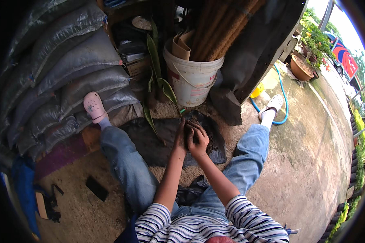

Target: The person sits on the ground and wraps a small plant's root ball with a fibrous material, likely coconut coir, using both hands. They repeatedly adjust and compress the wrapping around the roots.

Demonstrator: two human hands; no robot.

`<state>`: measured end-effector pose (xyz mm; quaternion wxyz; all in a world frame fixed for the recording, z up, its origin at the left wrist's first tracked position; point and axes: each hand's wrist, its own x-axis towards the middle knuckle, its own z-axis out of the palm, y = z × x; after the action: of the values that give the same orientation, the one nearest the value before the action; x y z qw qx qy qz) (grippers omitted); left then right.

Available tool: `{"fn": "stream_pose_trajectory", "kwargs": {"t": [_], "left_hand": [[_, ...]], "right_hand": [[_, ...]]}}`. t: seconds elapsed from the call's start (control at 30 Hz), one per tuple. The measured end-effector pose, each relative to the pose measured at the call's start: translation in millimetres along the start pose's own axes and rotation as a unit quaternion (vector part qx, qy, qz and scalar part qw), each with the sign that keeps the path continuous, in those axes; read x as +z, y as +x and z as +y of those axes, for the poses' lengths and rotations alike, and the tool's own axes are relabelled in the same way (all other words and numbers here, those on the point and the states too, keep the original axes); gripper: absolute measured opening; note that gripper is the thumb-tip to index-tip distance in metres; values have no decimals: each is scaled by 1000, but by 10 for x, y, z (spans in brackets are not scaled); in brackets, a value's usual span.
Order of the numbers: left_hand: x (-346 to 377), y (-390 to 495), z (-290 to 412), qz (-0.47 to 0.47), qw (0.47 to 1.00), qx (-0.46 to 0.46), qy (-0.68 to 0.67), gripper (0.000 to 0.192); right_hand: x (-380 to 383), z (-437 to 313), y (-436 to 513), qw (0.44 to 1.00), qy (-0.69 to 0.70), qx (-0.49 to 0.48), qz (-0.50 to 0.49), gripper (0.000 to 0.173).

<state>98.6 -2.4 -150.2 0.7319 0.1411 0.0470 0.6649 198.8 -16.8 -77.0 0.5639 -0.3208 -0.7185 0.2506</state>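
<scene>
My left hand (180,136) and my right hand (198,138) are cupped together, palms facing, above a black plastic sheet or bag (158,127) on the ground. Dark soil coats the fingers of both. Between them sits a dark clump of soil (195,121), mostly hidden by the fingers. More loose soil (212,141) lies on the black plastic just right of my right hand. Long variegated snake plant leaves (169,91) rise beyond the hands; the narrow end of one comes down close to my left fingertips, and whether it touches them I cannot tell.
A white bucket (190,82) holding brown fibre-covered poles (225,36) stands ahead. Filled dark sacks (79,51) are stacked at left. A phone-like black slab (97,188) lies by my left leg. Right are a blue hose (284,103), a yellow container (257,90) and a potted plant (302,68).
</scene>
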Motion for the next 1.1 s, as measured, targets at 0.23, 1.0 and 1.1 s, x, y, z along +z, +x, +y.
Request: {"fn": "stream_pose_trajectory", "kwargs": {"t": [0.23,1.0,1.1], "left_hand": [[928,6,66,54,998,21,-8,43],[304,-10,-10,152,988,-35,0,30],[153,-23,-44,110,992,-50,-20,30]], "right_hand": [[-183,-433,130,993,-78,-13,87,35],[-286,-321,88,964,-99,-246,-9,11],[-290,-216,90,961,-79,-265,-14,13]]}}
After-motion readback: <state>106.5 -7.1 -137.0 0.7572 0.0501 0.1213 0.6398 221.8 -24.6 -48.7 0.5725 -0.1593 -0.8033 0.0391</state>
